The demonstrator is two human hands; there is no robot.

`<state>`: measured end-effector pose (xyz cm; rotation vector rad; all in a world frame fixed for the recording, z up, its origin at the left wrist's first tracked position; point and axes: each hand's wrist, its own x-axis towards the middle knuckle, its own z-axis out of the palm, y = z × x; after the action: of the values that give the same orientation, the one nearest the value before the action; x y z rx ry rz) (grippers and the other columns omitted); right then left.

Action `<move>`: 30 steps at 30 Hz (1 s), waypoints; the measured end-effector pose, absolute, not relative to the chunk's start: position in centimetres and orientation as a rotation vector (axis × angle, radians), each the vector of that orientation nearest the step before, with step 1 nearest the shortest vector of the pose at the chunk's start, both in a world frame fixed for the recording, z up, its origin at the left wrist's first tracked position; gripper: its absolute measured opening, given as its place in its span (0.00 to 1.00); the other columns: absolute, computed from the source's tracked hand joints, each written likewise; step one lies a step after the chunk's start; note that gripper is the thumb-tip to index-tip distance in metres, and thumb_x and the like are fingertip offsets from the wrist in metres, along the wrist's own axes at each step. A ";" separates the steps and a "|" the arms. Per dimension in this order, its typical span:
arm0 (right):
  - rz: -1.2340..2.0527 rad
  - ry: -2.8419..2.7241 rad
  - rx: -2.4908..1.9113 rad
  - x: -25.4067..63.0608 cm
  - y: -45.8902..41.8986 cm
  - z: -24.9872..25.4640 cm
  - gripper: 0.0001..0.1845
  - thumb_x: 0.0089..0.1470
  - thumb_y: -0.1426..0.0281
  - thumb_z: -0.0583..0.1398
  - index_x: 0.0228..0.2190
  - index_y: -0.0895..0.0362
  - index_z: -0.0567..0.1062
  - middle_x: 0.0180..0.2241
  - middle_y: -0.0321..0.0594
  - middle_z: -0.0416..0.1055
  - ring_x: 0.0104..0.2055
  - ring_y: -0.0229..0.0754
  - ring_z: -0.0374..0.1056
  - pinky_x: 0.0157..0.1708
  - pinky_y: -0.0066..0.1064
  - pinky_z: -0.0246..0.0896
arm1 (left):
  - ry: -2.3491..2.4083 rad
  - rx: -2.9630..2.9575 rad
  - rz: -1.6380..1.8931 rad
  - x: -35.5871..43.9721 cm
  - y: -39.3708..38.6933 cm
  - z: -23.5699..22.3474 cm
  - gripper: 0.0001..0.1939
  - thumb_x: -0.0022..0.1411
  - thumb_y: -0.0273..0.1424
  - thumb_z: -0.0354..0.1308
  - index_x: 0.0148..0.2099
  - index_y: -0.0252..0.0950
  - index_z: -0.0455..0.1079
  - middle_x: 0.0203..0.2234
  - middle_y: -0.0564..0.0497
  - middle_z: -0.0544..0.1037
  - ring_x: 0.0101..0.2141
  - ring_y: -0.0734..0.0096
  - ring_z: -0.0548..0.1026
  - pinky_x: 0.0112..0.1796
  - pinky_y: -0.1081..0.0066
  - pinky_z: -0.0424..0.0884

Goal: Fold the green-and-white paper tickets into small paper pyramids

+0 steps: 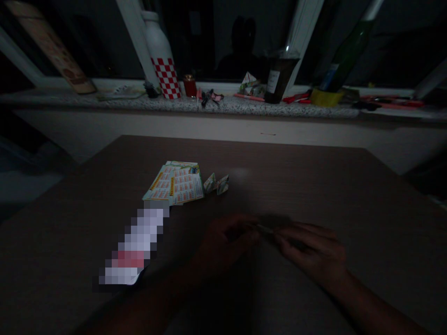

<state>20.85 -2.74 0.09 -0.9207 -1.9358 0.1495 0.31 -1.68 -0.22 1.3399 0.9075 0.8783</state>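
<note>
Above the middle of the dim table, my left hand (228, 242) and my right hand (310, 249) face each other, fingers pinched. Between their fingertips is a small, pale, thin piece of folded paper (266, 229), mostly hidden by fingers and shadow. Beyond my left hand stand two small folded paper shapes (216, 184), side by side. To their left lies a fanned stack of printed paper sheets (178, 184) with rows of orange print. A long bright object, perhaps a phone (139, 242), lies nearer on the left, its face pixelated.
Along the granite windowsill (223, 106) stand a white bottle with red checks (164, 70), a small red jar (189, 86), a folded paper piece (249, 84), a dark plastic cup (277, 81) and a green bottle (345, 56). The table (314, 177) stops before the wall.
</note>
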 end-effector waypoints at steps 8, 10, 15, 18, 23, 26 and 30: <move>0.521 -1.804 -1.005 20.2 -3.2 0.0 0.07 0.47 0.77 0.64 0.31 0.56 0.79 0.24 0.37 0.79 0.23 0.39 0.75 0.23 0.24 0.70 | 0.941 1.505 0.936 0.3 -1.7 0.0 0.07 0.59 0.31 0.59 0.39 0.36 0.75 0.26 0.52 0.77 0.28 0.72 0.74 0.32 0.75 0.69; 0.646 -1.733 -1.026 20.0 -3.2 -0.2 0.06 0.47 0.76 0.65 0.30 0.55 0.80 0.24 0.36 0.79 0.23 0.38 0.75 0.23 0.23 0.71 | 0.930 1.535 0.950 0.2 -1.7 0.1 0.07 0.59 0.30 0.58 0.39 0.36 0.76 0.30 0.50 0.79 0.30 0.72 0.75 0.33 0.74 0.70; 0.703 -1.631 -1.004 20.0 -3.1 -0.2 0.09 0.45 0.78 0.66 0.29 0.53 0.81 0.28 0.37 0.80 0.29 0.39 0.75 0.29 0.24 0.72 | 0.918 1.669 1.062 0.0 -1.6 0.2 0.07 0.56 0.29 0.62 0.38 0.36 0.76 0.34 0.49 0.80 0.35 0.69 0.77 0.37 0.72 0.71; 0.768 -1.608 -0.987 20.0 -3.1 0.0 0.09 0.46 0.77 0.66 0.30 0.53 0.81 0.31 0.38 0.79 0.32 0.40 0.75 0.30 0.25 0.71 | 0.917 1.707 1.118 0.0 -1.6 0.3 0.05 0.57 0.28 0.61 0.36 0.37 0.77 0.33 0.50 0.80 0.34 0.70 0.77 0.37 0.73 0.71; 0.902 -1.518 -0.969 19.7 -3.1 -0.1 0.07 0.48 0.76 0.65 0.28 0.52 0.81 0.30 0.37 0.79 0.31 0.39 0.75 0.28 0.24 0.70 | 0.948 1.705 1.103 0.3 -1.8 0.7 0.03 0.57 0.27 0.61 0.33 0.36 0.77 0.31 0.51 0.81 0.31 0.72 0.77 0.33 0.75 0.71; 0.902 -1.477 -0.999 19.6 -3.2 -0.1 0.06 0.48 0.75 0.64 0.25 0.53 0.80 0.28 0.37 0.79 0.30 0.39 0.74 0.27 0.25 0.69 | 0.980 1.670 1.105 0.4 -1.9 0.7 0.03 0.56 0.28 0.62 0.31 0.35 0.76 0.30 0.50 0.81 0.30 0.71 0.77 0.32 0.75 0.70; 0.901 -1.438 -1.020 19.3 -3.4 -0.1 0.05 0.47 0.76 0.65 0.23 0.54 0.79 0.27 0.38 0.79 0.29 0.39 0.74 0.28 0.26 0.70 | 1.100 1.649 1.074 0.7 -2.2 0.7 0.07 0.56 0.30 0.61 0.27 0.34 0.73 0.25 0.51 0.80 0.27 0.72 0.76 0.30 0.74 0.68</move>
<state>19.31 -3.39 -0.09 -1.0202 -1.4380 0.9011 0.67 -2.24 0.66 1.6491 1.0997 1.0742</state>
